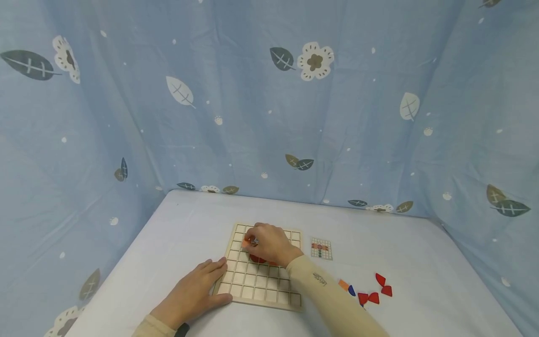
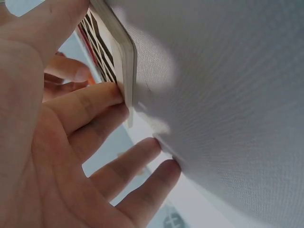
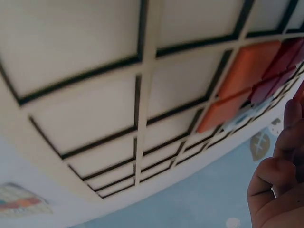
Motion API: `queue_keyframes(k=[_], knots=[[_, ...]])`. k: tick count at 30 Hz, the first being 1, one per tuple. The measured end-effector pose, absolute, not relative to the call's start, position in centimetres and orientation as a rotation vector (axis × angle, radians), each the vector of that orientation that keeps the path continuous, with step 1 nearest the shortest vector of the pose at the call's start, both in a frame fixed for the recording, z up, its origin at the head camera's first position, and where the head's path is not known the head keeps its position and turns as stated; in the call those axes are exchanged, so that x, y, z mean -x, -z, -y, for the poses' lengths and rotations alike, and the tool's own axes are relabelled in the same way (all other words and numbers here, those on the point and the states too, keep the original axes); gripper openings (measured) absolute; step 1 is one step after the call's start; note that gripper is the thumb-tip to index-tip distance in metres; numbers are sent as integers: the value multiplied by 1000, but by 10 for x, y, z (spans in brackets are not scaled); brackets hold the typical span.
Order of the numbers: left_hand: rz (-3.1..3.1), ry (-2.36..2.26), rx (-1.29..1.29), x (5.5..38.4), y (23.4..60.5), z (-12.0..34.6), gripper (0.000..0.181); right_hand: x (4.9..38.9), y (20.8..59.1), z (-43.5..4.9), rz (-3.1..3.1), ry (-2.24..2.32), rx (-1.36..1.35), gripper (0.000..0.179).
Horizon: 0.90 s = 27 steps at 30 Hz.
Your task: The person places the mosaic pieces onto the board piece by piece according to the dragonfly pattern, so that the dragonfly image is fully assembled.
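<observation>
A pale wooden grid board (image 1: 249, 280) lies on the white table. My left hand (image 1: 196, 289) rests at its front left corner, thumb by the front edge; in the left wrist view, two nearly straight fingertips touch the board's side (image 2: 127, 61). Over the upper part of the grid, my right hand (image 1: 273, 244) pinches a small orange tile (image 1: 246, 244) between thumb and fingers. Red pieces (image 1: 257, 259) sit in squares beneath that hand. In the right wrist view, orange tiles (image 3: 249, 66) and dark red ones fill neighbouring squares, with a light blue piece beyond. The right hand partly hides the pattern.
Right of the board lies a small pattern card (image 1: 322, 248) with a coloured grid. Further right, loose pieces are scattered: an orange tile (image 1: 343, 284), a blue piece (image 1: 352, 290) and several red quarter-rounds (image 1: 374, 297). Blue patterned cloth (image 1: 269, 117) hangs around the table.
</observation>
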<state>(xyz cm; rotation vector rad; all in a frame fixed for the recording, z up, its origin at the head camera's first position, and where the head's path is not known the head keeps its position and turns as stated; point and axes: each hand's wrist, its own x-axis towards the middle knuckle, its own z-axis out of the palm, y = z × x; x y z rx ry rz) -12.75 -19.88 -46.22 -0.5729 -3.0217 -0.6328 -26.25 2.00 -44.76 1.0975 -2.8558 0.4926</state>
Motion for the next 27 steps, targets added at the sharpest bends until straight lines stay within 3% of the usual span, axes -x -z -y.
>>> queue_keyframes(k=[27], knots=[[3031,636,575,130,463,199,83,267,447,-10,3114,-584,-937,18]])
